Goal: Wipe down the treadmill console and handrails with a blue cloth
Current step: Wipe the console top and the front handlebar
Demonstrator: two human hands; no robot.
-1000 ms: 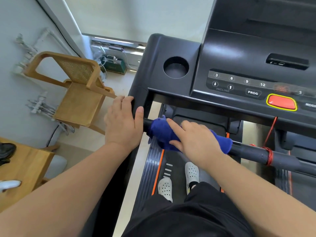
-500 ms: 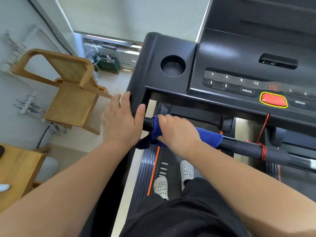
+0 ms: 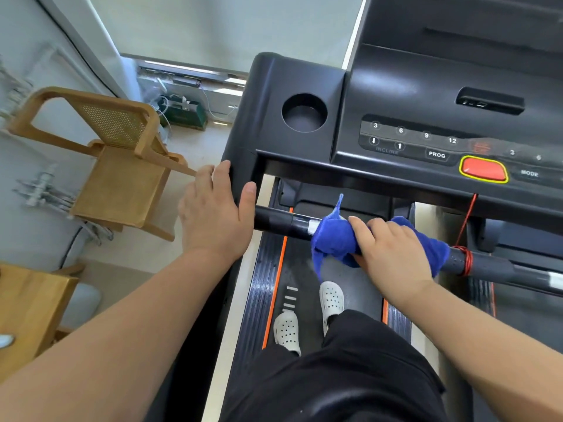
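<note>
The right hand (image 3: pixel 393 254) is gripping the blue cloth (image 3: pixel 335 239), with its fingers curling over the cloth and the handrail (image 3: pixel 280 220) under it. The cloth is wrapping around the handrail near the middle. I think that is so it is touching the handrail all the way round and cleaning more in one go. One corner of the cloth is sticking up and another is hanging down over the belt (image 3: pixel 301 269).

The left hand (image 3: pixel 213 211) is lying flat against the left post (image 3: pixel 243 159) of the treadmill. Its fingers are straight, its thumb is on the inner side, and it is holding nothing. It is likely helping the person stand steady while leaning in. A bare black part of the handrail is showing between the two hands.

A red cord (image 3: pixel 464 258) is winding around the handrail just to the right of the cloth, so the cloth could catch on it if it slides that way.

The console (image 3: pixel 396 95) is sitting above, with its cup hole (image 3: pixel 304 112) and red button (image 3: pixel 483 169). I think the job is at the handrail part. I cannot tell if the console is clean yet.
</note>
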